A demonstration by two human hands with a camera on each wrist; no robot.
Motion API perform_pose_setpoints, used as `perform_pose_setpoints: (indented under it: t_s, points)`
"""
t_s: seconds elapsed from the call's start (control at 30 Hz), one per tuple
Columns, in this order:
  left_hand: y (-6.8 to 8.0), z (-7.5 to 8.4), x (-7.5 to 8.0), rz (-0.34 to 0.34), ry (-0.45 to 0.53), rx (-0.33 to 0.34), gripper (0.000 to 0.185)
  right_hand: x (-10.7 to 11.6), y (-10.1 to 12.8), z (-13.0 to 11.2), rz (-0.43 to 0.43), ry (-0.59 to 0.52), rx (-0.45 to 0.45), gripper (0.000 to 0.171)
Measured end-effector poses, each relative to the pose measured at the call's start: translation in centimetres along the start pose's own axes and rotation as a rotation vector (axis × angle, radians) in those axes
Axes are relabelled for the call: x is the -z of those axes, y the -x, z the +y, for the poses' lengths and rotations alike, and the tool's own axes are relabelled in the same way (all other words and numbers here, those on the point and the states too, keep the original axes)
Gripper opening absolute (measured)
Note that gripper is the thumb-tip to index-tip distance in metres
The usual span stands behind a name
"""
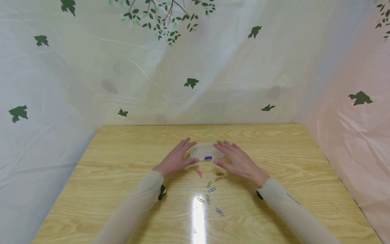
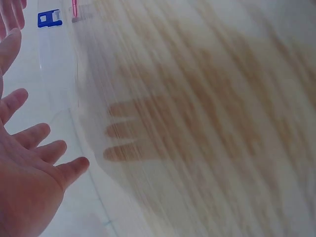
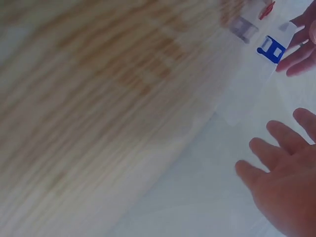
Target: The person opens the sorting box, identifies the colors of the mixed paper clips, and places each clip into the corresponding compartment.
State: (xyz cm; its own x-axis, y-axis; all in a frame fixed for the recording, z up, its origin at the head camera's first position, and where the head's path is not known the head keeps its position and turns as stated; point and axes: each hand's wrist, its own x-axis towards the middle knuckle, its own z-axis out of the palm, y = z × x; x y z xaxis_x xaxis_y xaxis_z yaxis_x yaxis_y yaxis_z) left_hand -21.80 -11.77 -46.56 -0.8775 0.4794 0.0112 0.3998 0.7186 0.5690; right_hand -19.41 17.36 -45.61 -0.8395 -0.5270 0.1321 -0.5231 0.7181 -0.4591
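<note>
A translucent plastic box (image 1: 202,149) with a blue latch (image 1: 208,158) on its front stands toward the back of the table. My left hand (image 1: 178,159) is at its left side, fingers spread and fairly straight. On the other side my right hand (image 1: 239,162) has its fingers extended toward the box. Whether either hand touches it I cannot tell. Both wrist views catch the blue latch (image 2: 49,18) (image 3: 271,49) with loose fingers around it. In front of the box lie several coloured paper clips, among them a pink one (image 1: 198,173) and a red one (image 1: 218,179).
More paper clips are scattered nearer to me: green (image 1: 208,199), yellowish (image 1: 200,200) and blue (image 1: 219,211). The wooden table (image 1: 122,152) is glossy, with a bright reflection at its front middle. A pale curtain (image 1: 225,84) with leaf prints hangs behind it and along both sides.
</note>
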Motion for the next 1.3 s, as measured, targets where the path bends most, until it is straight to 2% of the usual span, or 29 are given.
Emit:
perform_pose_setpoints:
  t_s: [0.23,0.47,0.83,1.0,1.3]
  points:
    - [-0.7,-0.1,0.1,-0.010,0.025,0.003,0.070,-0.4,-0.7,0.0,-0.010,-0.022,0.007,0.062]
    - [-0.8,0.1,0.1,-0.024,0.040,0.018,0.065,-0.6,-1.0,0.0,-0.021,-0.034,0.038,0.058]
    - [-1.0,0.0,-0.1,0.005,0.020,0.021,0.052,-0.8,-1.0,0.0,-0.040,-0.022,0.032,0.055]
    - [-1.1,0.1,0.0,-0.018,0.023,0.045,0.049,-0.8,-0.8,0.0,-0.046,0.003,0.031,0.052]
    - [-1.3,-0.1,-0.1,-0.059,0.033,0.010,0.043,-1.0,-0.7,-0.5,-0.017,0.052,0.059,0.042]
